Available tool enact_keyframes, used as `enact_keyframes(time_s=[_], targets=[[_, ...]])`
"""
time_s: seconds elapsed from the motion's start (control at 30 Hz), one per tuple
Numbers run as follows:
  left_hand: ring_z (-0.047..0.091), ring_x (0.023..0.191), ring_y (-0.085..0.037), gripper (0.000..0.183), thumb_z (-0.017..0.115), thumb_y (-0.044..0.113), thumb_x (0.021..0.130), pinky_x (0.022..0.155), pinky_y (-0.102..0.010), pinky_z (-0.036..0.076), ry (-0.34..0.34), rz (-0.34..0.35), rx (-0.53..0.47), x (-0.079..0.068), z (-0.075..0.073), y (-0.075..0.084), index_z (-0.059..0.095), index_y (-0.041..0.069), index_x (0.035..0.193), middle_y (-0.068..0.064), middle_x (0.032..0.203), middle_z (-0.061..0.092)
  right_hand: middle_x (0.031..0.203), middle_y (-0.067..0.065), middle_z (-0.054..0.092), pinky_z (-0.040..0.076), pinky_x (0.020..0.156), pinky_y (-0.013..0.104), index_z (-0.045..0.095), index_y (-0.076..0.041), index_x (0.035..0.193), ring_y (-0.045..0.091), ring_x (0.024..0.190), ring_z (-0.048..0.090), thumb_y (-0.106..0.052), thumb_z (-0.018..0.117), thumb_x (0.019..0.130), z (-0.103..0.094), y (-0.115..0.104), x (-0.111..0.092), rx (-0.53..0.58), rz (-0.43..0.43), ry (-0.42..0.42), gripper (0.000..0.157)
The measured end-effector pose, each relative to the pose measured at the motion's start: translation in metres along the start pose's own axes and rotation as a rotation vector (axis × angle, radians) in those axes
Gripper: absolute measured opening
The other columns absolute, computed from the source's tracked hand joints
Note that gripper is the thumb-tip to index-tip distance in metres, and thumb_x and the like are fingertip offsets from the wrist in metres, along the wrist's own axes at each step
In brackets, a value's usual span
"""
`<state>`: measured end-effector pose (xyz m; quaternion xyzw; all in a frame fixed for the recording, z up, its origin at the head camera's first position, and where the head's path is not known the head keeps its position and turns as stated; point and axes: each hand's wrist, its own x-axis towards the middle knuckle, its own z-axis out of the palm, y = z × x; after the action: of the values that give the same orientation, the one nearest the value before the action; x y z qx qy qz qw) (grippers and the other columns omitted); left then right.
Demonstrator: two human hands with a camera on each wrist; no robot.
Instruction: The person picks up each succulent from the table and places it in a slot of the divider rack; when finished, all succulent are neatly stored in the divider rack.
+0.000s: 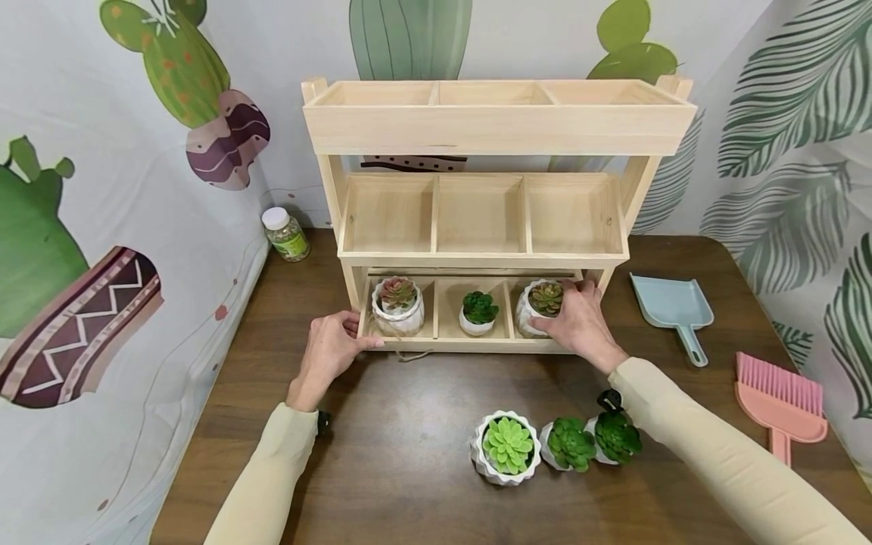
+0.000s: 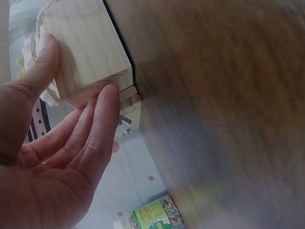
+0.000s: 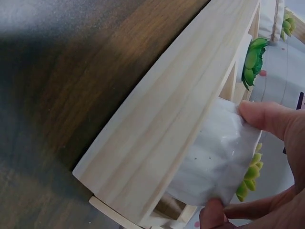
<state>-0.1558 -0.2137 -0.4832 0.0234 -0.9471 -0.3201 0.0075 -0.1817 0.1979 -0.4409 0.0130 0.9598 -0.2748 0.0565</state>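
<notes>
A three-tier wooden plant shelf (image 1: 499,129) stands at the back of the table. My left hand (image 1: 331,343) holds the left end of its bottom tier, thumb on the front board (image 2: 90,43) and fingers against the side. In the right bottom compartment, my right hand (image 1: 579,314) grips a white pot (image 3: 217,152) with a reddish-green succulent (image 1: 546,298), thumb and fingers on opposite sides. The middle compartment holds a small white pot with a dark green succulent (image 1: 480,307). In the left one sits a twine-tied white pot (image 1: 402,322) with a pinkish succulent.
Nearer me stand a white pot with a light green succulent (image 1: 507,446) and two small pots with dark green plants (image 1: 571,443). A jar of pebbles (image 1: 288,236) is at back left. On the right lie a blue dustpan (image 1: 673,301) and a pink brush (image 1: 780,401).
</notes>
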Motion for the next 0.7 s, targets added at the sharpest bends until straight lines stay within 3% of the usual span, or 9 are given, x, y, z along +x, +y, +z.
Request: enact_keyframes(time_s=[0.3, 0.53, 0.6, 0.7], targets=[[0.079, 0.089, -0.027, 0.049, 0.1, 0.035, 0.078, 0.082, -0.043, 0.059, 0.009, 0.012, 0.0, 0.0, 0.001, -0.001, 0.08, 0.002, 0.109, -0.012, 0.094, 0.084, 0.167, 0.047, 0.024, 0.034, 0.125, 0.073, 0.026, 0.012, 0.166, 0.068, 0.152, 0.028, -0.039, 0.089, 0.089, -0.013, 0.001, -0.007, 0.019, -0.035, -0.023, 0.112], [0.079, 0.09, -0.026, 0.051, 0.1, 0.035, 0.078, 0.084, -0.044, 0.059, 0.008, 0.01, 0.002, -0.002, 0.001, 0.0, 0.08, 0.001, 0.111, -0.012, 0.095, 0.084, 0.165, 0.045, 0.031, 0.031, 0.124, 0.075, 0.025, 0.014, 0.166, 0.063, 0.154, 0.028, -0.045, 0.082, 0.095, -0.035, 0.008, -0.031, 0.017, -0.017, -0.094, 0.109], [0.079, 0.089, -0.026, 0.051, 0.1, 0.034, 0.078, 0.083, -0.044, 0.059, 0.008, 0.015, -0.003, -0.001, 0.001, 0.0, 0.08, 0.001, 0.111, -0.012, 0.094, 0.084, 0.157, 0.045, 0.041, 0.043, 0.115, 0.071, 0.035, 0.014, 0.161, 0.059, 0.143, 0.042, -0.046, 0.082, 0.095, -0.04, 0.011, -0.04, 0.011, -0.042, -0.074, 0.101], [0.079, 0.088, -0.026, 0.05, 0.1, 0.033, 0.078, 0.082, -0.044, 0.06, 0.011, 0.021, -0.01, -0.001, 0.001, -0.001, 0.08, 0.001, 0.111, -0.012, 0.094, 0.084, 0.146, 0.039, 0.053, 0.051, 0.102, 0.064, 0.042, 0.014, 0.157, 0.053, 0.129, 0.056, -0.046, 0.083, 0.096, -0.047, 0.017, -0.054, 0.024, -0.086, -0.031, 0.095]])
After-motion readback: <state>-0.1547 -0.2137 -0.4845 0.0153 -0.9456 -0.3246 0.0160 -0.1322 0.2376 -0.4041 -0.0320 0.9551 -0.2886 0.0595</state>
